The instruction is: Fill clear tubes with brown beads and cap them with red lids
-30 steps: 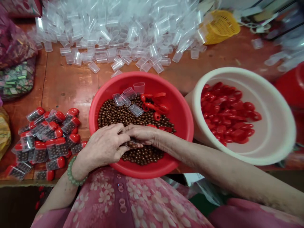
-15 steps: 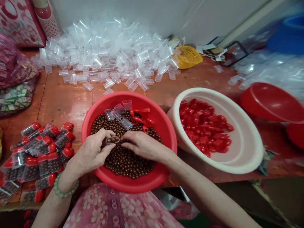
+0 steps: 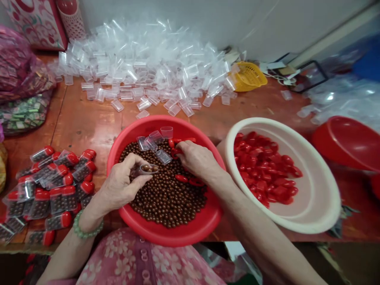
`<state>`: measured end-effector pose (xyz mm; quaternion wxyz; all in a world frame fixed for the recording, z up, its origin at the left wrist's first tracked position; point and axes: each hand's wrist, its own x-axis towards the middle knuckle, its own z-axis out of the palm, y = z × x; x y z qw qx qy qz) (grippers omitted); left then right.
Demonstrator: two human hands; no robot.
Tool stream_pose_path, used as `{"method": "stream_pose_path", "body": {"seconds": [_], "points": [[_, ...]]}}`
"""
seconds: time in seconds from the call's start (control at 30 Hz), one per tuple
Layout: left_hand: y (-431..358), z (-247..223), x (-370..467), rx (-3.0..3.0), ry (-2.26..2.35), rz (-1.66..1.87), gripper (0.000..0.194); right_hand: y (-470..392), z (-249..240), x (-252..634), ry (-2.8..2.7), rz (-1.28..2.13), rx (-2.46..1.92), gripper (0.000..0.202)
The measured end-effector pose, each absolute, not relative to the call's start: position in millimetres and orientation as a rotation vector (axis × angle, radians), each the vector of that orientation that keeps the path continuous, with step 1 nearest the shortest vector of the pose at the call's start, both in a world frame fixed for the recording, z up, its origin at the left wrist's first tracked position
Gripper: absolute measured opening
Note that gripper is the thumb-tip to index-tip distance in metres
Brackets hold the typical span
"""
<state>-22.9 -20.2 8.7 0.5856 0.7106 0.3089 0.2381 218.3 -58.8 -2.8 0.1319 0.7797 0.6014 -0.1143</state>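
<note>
My left hand (image 3: 126,182) grips a clear plastic container (image 3: 149,169) with brown balls inside, its open end facing right, above the left part of a red basin (image 3: 170,239). Brown balls (image 3: 169,202) cover the basin's bottom. My right hand (image 3: 197,158) reaches down among the red caps at the basin's upper right, fingers pressed together on a red cap (image 3: 175,152). More red caps (image 3: 181,178) lie below that hand. Several clear containers without balls (image 3: 163,156) rest on the balls between the hands and the far rim.
Filled, red-capped containers (image 3: 59,200) are piled at the left. Clear containers (image 3: 142,71) form a heap at the back, beside a yellow basket (image 3: 251,77). A white basin (image 3: 316,190) of red caps stands at the right, near a red bowl (image 3: 347,138). Plastic bags lie far left.
My right hand has moved from beside the held container up and right to the red caps. Some caps have shifted lower. The view has moved slightly, and my left hand still holds the container.
</note>
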Motion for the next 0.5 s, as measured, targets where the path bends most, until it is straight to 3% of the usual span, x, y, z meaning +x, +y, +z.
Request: {"method": "stream_pose_path", "body": {"seconds": [0.17, 0.27, 0.4, 0.5], "points": [[-19, 9, -22, 1.440, 0.711, 0.567, 0.017, -62, -3, 224, 1.846, -0.292, 2.315, 0.029], [-20, 12, -23, 1.329, 0.695, 0.598, 0.019, -68, 6, 226, 2.086, -0.407, 2.566, 0.027], [-23, 14, -23, 1.081, 0.524, 0.605, 0.033, -72, 23, 215, 2.298, -1.259, 2.970, 0.026], [-25, 15, -21, 1.086, 0.518, 0.603, 0.034, -67, 35, 197, 2.309, -1.797, 3.039, 0.026]]}}
